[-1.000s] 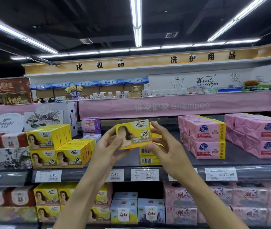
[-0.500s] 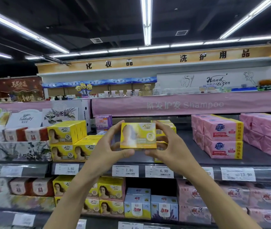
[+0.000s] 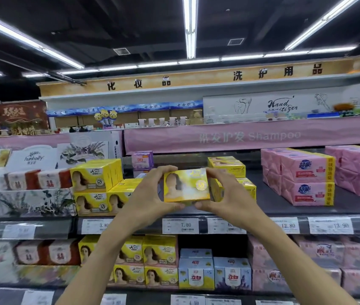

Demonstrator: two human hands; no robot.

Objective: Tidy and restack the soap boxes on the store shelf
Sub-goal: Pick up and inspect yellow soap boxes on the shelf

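While both hands grasp it, the yellow box (image 3: 186, 186) hangs mid-frame before the shelf (image 3: 306, 209), left hand (image 3: 150, 194) pinching its left end and right hand (image 3: 229, 194) its right, yellow stacks (image 3: 95, 186) at centre left.

Dark ceiling (image 3: 86, 29) with fluorescent strip lights (image 3: 189, 27) — pink shampoo banner (image 3: 251, 137) below
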